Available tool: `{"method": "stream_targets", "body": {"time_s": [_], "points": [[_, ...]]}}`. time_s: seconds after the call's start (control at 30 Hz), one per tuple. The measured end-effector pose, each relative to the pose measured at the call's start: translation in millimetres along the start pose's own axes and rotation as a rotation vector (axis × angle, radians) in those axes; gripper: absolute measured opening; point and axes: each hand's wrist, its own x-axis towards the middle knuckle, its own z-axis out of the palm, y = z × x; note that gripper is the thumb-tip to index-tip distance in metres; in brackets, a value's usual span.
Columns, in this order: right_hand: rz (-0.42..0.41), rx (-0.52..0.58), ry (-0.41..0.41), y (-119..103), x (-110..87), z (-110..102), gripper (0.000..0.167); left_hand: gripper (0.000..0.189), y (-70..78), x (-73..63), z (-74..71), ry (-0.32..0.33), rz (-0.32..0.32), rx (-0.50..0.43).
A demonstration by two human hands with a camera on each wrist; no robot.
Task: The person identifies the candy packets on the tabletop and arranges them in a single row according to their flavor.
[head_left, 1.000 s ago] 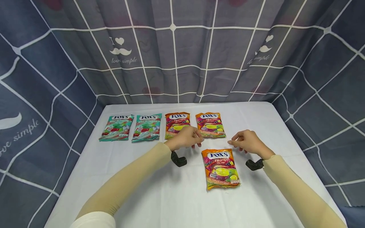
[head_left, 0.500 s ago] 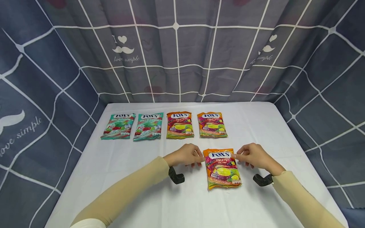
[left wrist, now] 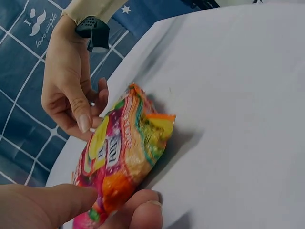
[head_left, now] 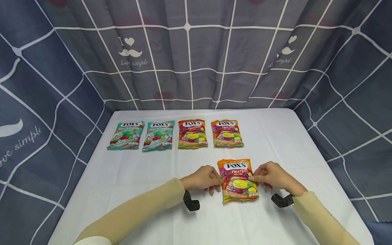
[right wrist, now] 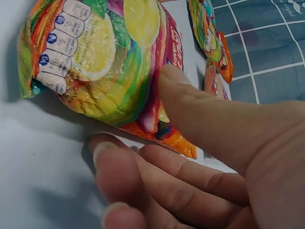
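Observation:
An orange Fox's Fruits candy bag lies on the white table between the two hands. My left hand pinches its left edge; in the left wrist view the thumb is on the front face and fingertips are under the edge. On the opposite edge my right hand has its thumb on the printed face, with curled fingers at and below the rim. Behind stand out two more orange Fruits bags, a left one and a right one, lying flat.
Two teal Mint Blossom candy bags, one at far left and another beside it, continue the back row. A grey gridded curtain encloses the back and sides of the white table.
Both hands have come nearer the front, from beside the back row down to the sides of the front orange bag, and now take hold of its edges. The bags have stayed in place.

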Motion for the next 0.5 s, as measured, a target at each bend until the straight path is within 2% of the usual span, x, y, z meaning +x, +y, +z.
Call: {"method": "stream_targets", "body": {"time_s": [0.2,0.5], "points": [[0.000,-0.003,-0.010,0.3,1.6,3.3,0.032,0.019,2.9,1.8,7.6,0.013,0.010,-0.013],[0.017,0.005,-0.008,-0.9,4.8,6.7,0.028,0.023,8.1,1.6,11.4,0.006,-0.002,0.021]]}}
